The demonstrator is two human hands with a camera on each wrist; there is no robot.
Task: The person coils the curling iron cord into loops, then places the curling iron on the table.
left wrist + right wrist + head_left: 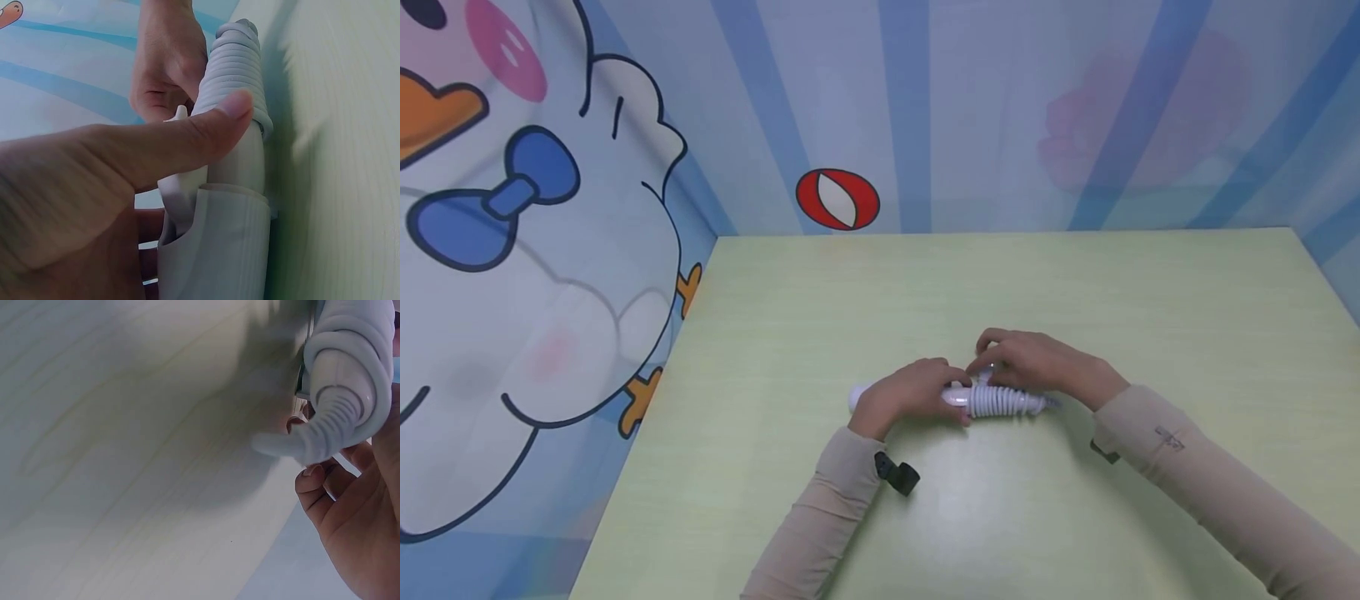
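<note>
A white curling iron lies crosswise low over the table, its cord wound in many turns round the handle. My left hand grips it near the middle, thumb across the near side and fingers behind. In the left wrist view a lever stands out beside the wide sleeve, under my left thumb. My right hand is on the far side with bent fingers, its fingertips at a small white part next to the coils. The ribbed cord end points away from the handle in the right wrist view.
The pale wooden table stretches out on all sides of the hands. Behind it hangs a blue striped backdrop with a printed ball, and a large cartoon bird is at the left. Each sleeve has a black wrist mount.
</note>
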